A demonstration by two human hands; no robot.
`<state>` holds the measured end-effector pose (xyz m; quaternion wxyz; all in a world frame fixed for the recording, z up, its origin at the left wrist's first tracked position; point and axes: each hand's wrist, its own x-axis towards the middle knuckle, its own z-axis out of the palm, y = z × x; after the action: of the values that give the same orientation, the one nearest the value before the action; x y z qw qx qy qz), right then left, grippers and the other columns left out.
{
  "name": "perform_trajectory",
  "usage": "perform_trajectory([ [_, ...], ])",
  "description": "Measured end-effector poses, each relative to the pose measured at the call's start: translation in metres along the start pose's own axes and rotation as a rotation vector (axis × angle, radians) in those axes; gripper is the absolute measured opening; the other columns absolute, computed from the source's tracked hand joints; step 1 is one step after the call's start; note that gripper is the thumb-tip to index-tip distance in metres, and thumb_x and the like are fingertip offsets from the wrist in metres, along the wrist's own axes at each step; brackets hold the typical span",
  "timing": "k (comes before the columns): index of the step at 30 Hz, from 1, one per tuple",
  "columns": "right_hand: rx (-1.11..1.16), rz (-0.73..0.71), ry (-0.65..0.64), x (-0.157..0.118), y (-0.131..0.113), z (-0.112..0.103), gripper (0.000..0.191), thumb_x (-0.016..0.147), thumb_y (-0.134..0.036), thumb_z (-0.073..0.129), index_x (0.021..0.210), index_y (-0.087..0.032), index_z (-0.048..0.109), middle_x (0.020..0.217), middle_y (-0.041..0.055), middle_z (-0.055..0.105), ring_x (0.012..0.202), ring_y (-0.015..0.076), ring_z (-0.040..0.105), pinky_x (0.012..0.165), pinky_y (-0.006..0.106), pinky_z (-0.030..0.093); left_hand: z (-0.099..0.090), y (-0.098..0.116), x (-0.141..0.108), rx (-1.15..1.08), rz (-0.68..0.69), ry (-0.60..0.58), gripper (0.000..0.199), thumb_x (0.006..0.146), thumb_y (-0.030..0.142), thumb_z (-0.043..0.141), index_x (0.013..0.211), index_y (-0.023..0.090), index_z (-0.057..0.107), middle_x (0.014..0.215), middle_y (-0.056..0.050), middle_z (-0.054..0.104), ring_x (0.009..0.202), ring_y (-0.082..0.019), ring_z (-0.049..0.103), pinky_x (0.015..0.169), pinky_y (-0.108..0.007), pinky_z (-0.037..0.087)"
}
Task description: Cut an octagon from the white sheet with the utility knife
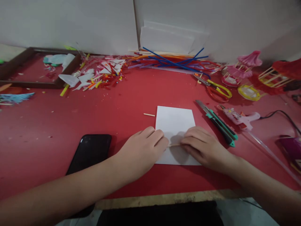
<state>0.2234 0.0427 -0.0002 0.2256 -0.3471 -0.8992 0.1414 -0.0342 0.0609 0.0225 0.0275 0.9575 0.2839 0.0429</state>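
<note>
A thin wooden stick (pixel 174 145) runs level between my two hands, low over a white sheet of paper (pixel 175 121). My left hand (pixel 149 146) is closed on the stick's left end. From the other side my right hand (pixel 201 146) pinches its right end. Fingers cover both ends of the stick. Just left of the paper's upper left edge lies a short piece of wooden stick (pixel 149 115) on the red table (pixel 127 103).
A black phone (pixel 94 150) lies left of my left hand. To the right are a green-black utility knife (pixel 217 124), a pink glue gun (pixel 240 117) with a cord, and scissors (pixel 215 88). Pipe cleaners (pixel 171 61), coloured scraps (pixel 103 73) and a brown frame (pixel 30 84) line the back.
</note>
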Motion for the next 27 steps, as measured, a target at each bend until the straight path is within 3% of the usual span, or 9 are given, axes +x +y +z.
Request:
perform_trajectory([
  [6,0.041,0.067,0.004,-0.011,-0.014,0.001,0.013,0.091,-0.009,0.053,0.098,-0.019,0.059,0.088,0.006,0.062,0.087,0.0212,0.053,0.081,0.039,0.051,-0.005,0.029,-0.006,0.083,0.161,0.24,0.02,0.089,0.009,0.047,0.093,0.012,0.067,0.086,-0.009,0.066,0.071,-0.022,0.057,0.054,-0.034,0.05],
  [8,0.057,0.071,0.005,-0.012,-0.016,0.0,0.013,0.091,-0.009,0.054,0.096,-0.02,0.059,0.086,0.0051,0.061,0.086,0.0209,0.054,0.082,0.04,0.05,-0.004,0.04,-0.012,0.063,0.242,0.25,0.022,0.088,0.01,0.048,0.093,0.013,0.069,0.078,-0.008,0.067,0.063,-0.02,0.056,0.05,-0.033,0.05],
  [10,0.066,0.057,-0.008,-0.011,-0.016,-0.002,0.011,0.092,-0.01,0.054,0.095,-0.02,0.059,0.084,0.0043,0.061,0.085,0.0204,0.054,0.082,0.04,0.05,-0.003,0.047,-0.019,0.047,0.285,0.244,0.022,0.088,0.012,0.05,0.096,0.015,0.071,0.085,-0.009,0.07,0.068,-0.02,0.061,0.054,-0.034,0.053],
  [16,0.036,0.043,-0.066,-0.009,-0.016,-0.006,0.014,0.092,-0.012,0.05,0.092,-0.018,0.062,0.085,0.0053,0.063,0.085,0.0203,0.055,0.081,0.041,0.052,0.001,0.054,-0.03,0.076,0.207,0.262,0.023,0.088,0.019,0.059,0.107,0.021,0.072,0.113,-0.008,0.073,0.097,-0.024,0.067,0.077,-0.035,0.06],
  [21,0.056,0.046,-0.074,-0.014,-0.018,-0.005,0.015,0.092,-0.01,0.053,0.102,-0.016,0.062,0.09,0.0057,0.063,0.088,0.02,0.052,0.085,0.042,0.051,0.008,0.054,-0.034,0.096,0.181,0.26,0.024,0.088,0.015,0.059,0.108,0.018,0.071,0.113,-0.008,0.073,0.099,-0.024,0.068,0.08,-0.034,0.06],
  [27,0.058,0.051,-0.032,-0.014,-0.02,-0.002,0.014,0.092,-0.008,0.053,0.102,-0.015,0.062,0.088,0.0059,0.063,0.089,0.0203,0.052,0.09,0.041,0.05,0.012,0.056,-0.037,0.113,0.139,0.259,0.025,0.086,0.013,0.059,0.109,0.013,0.07,0.111,-0.011,0.074,0.102,-0.026,0.068,0.084,-0.036,0.058],
])
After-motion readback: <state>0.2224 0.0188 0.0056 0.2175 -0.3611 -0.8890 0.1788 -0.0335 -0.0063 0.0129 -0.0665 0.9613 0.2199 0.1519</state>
